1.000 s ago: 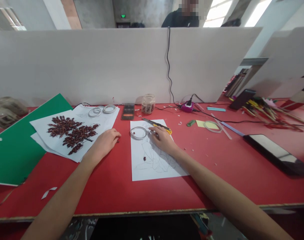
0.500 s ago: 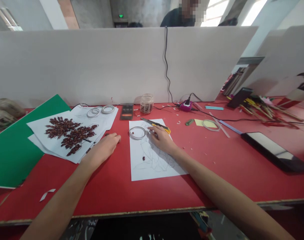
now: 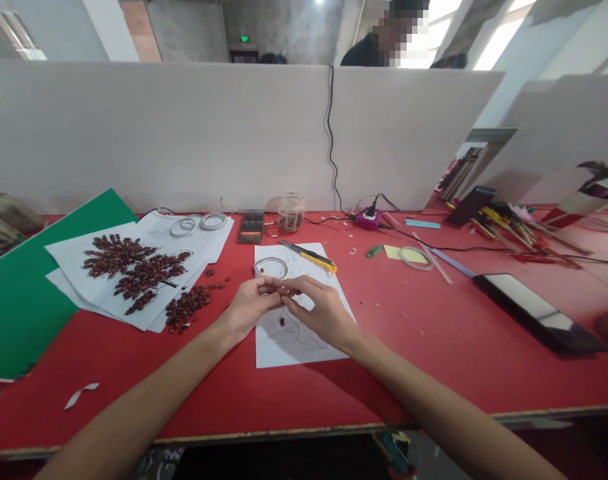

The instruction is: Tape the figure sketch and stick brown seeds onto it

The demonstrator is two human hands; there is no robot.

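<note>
Above a white sheet with a pencil drawing (image 3: 304,337), my left hand (image 3: 251,303) and my right hand (image 3: 321,310) meet at the fingertips. Both are closed in a pinch; small dark bits show between the fingers, too small to make out. One dark seed (image 3: 283,321) lies on the sheet below them. Behind my hands are a roll of tape (image 3: 285,267) and a yellow-handled knife (image 3: 311,257). A pile of brown seeds (image 3: 187,307) is left of my left hand, beside a paper covered with a seed picture (image 3: 134,267).
A glass jar (image 3: 291,213) and a dark box (image 3: 251,228) stand along the white partition (image 3: 184,133). A purple socket (image 3: 368,219) has cables. Farther right lies a black tablet (image 3: 534,307). A green board (image 3: 24,313) is at the left. Beyond the partition is a person.
My left hand has moved right from the seed pile, uncovering it. My right hand has left the knife and come nearer, and the two hands now meet over the sheet.
</note>
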